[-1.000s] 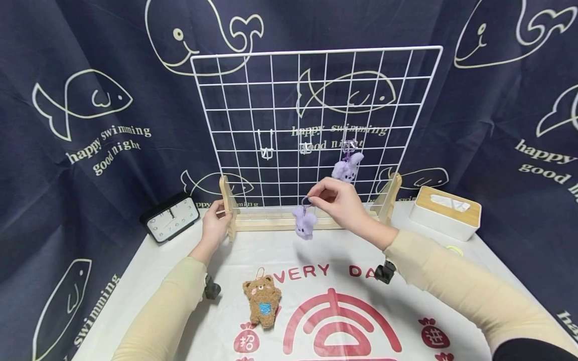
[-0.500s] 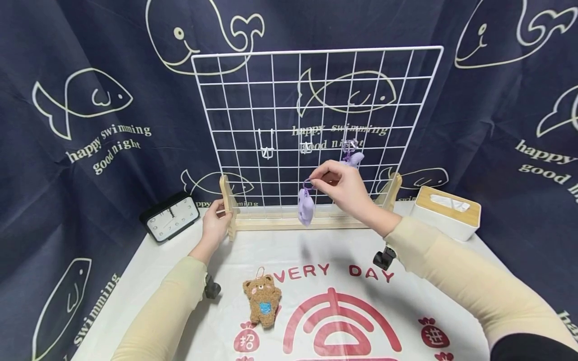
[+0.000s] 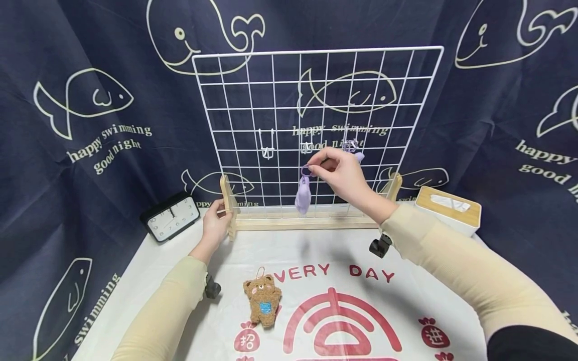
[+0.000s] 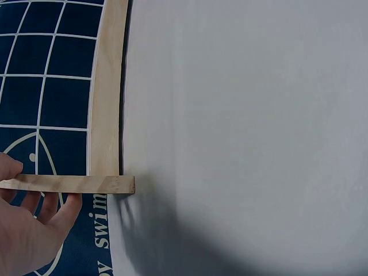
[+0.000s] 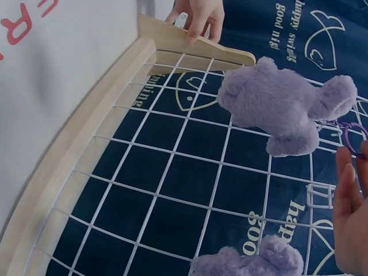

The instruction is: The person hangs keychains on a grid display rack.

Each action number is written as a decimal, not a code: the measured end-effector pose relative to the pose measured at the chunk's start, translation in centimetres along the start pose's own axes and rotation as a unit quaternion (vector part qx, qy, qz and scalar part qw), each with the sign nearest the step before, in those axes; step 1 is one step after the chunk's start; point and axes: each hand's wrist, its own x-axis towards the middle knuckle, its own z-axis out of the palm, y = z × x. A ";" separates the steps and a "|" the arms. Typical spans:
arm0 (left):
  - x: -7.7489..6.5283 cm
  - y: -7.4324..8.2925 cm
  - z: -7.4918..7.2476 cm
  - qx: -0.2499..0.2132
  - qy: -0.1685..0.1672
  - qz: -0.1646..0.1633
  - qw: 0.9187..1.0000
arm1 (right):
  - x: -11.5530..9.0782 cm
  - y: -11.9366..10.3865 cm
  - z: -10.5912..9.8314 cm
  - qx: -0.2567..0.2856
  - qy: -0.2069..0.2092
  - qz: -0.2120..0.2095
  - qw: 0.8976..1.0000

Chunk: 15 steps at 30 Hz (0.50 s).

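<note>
In the head view my right hand [image 3: 341, 173] pinches the purple ring of a plush keychain [image 3: 303, 195], which dangles in front of the white wire grid [image 3: 280, 108]. The right wrist view shows this lilac plush [image 5: 276, 103] large, with its purple ring [image 5: 352, 137] at the fingertips. My left hand [image 3: 215, 224] grips the wooden side foot [image 3: 228, 205] of the grid stand, thumb on one side and fingers on the other. A second purple plush [image 5: 250, 263] hangs from the grid's right hook [image 3: 351, 145], mostly hidden behind my right hand in the head view.
White hooks sit on the grid at the left [image 3: 267, 151] and middle [image 3: 306, 147]. A brown bear plush [image 3: 263, 301] lies on the white tablecloth [image 3: 253, 250]. A black clock [image 3: 171, 216] stands at left, a tissue box [image 3: 447, 210] at right.
My right hand has risen with the purple plush keychain, toward the middle hook's height. The plush has turned on its ring. My left hand stays on the wooden foot.
</note>
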 end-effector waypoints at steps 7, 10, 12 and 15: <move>0.0 -0.1 0.0 0.001 0.000 -0.001 1.000 | 1.1 0.1 0.2 -0.013 0.013 -0.019 1.000; 0.0 -0.2 0.0 -0.001 0.002 0.002 1.000 | 1.6 0.0 0.2 -0.021 0.018 -0.025 0.999; 0.0 -0.2 0.0 -0.002 0.001 0.003 1.000 | 1.8 0.0 0.1 -0.020 0.022 -0.026 0.999; 0.0 -0.2 0.0 -0.004 0.001 0.001 1.000 | 2.2 -0.1 0.1 -0.014 0.030 -0.027 0.999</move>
